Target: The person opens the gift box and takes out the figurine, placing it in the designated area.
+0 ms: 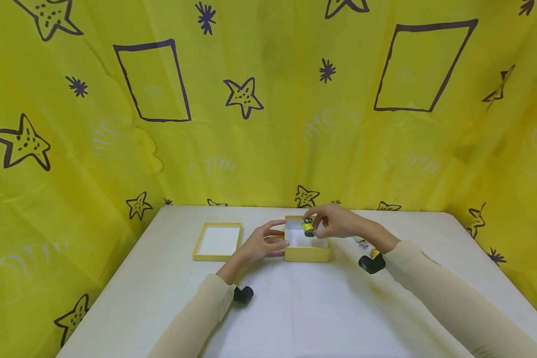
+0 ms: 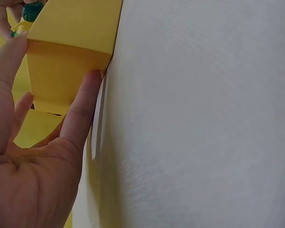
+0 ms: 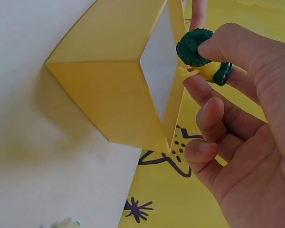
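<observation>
My right hand (image 1: 337, 221) pinches a small yellow and green toy figure (image 1: 308, 227) between thumb and fingers, above the open top of a yellow box (image 1: 307, 255) with a white inside. In the right wrist view the figure's round green end (image 3: 194, 47) faces the camera, the thumb pressed against it. My left hand (image 1: 261, 243) steadies the box from the left, fingers extended; in the left wrist view a fingertip touches the box's side wall (image 2: 61, 71) low down, near the table. Most of the box's floor shows bare white in the head view.
A shallow yellow lid (image 1: 203, 258) with a white inside lies on the white table (image 1: 291, 308), left of my left hand. A small greyish item (image 1: 362, 242), too small to make out, lies right of the box. A yellow patterned curtain (image 1: 268, 149) stands behind the table.
</observation>
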Demonstrator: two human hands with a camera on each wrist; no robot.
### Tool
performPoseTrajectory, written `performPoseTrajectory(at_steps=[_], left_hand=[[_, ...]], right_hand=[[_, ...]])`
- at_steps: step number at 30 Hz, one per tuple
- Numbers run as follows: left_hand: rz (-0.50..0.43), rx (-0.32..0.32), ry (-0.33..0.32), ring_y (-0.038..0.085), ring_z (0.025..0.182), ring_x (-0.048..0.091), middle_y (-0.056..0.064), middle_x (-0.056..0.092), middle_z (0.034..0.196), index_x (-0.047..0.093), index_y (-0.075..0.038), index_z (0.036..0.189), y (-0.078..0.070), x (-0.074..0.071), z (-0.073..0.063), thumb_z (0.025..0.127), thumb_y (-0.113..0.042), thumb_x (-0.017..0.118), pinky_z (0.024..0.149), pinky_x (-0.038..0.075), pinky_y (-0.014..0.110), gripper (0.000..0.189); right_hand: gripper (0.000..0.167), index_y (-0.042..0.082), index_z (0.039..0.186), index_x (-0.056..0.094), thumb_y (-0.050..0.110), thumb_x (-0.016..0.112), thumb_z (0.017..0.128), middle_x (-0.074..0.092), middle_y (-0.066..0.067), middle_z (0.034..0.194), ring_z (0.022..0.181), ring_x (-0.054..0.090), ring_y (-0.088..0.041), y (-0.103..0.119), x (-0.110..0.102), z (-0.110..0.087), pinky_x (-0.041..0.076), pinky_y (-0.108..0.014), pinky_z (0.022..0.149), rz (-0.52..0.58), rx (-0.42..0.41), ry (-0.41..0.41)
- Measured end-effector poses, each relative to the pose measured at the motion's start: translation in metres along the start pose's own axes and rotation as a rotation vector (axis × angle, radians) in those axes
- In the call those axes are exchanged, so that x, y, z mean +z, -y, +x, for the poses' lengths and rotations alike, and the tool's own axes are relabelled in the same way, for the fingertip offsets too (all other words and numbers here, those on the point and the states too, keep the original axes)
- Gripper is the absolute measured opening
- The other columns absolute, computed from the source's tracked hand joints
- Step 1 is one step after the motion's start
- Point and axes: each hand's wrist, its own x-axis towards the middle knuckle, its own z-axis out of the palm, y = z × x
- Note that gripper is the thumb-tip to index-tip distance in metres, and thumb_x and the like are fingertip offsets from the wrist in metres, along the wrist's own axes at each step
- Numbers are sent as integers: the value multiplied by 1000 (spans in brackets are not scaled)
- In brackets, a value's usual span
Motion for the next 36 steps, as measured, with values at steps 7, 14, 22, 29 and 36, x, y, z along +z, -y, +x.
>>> performPoseTrajectory(at_steps=[7,14,22,29,36], left_hand=[[7,-7,1,29,120,63,16,55,141,49,-27,152,0,1,-1,93,-19,79,89,61,38,67],[-37,5,8,28,117,65,19,54,141,49,-25,153,2,0,0,92,-13,79,87,62,40,69],[-59,9,15,28,116,65,19,53,142,48,-23,153,1,0,-1,93,-11,78,88,61,40,69],[-41,3,17,28,117,65,18,53,142,46,-23,155,1,-1,-1,93,-13,78,88,61,39,70],[-29,3,18,27,118,65,18,53,143,46,-23,155,0,-1,-1,94,-15,78,89,61,39,69]], right_hand=[[43,7,129,66,10,74,87,72,2,93,73,53,-16,-5,-3,-10,47,-28,63,-11,5,-24],[43,5,129,66,8,73,87,73,1,93,72,53,-17,-3,-10,-24,45,-26,61,-8,0,-54],[42,7,129,66,3,71,87,73,1,95,72,53,-16,-7,-16,-37,44,-26,60,24,1,-84],[43,6,130,65,3,70,88,73,2,96,70,52,-16,-13,-21,-49,42,-25,59,20,31,-87],[42,8,129,66,3,72,88,74,3,95,68,51,-14,-22,-22,-61,41,-24,58,16,38,-98]])
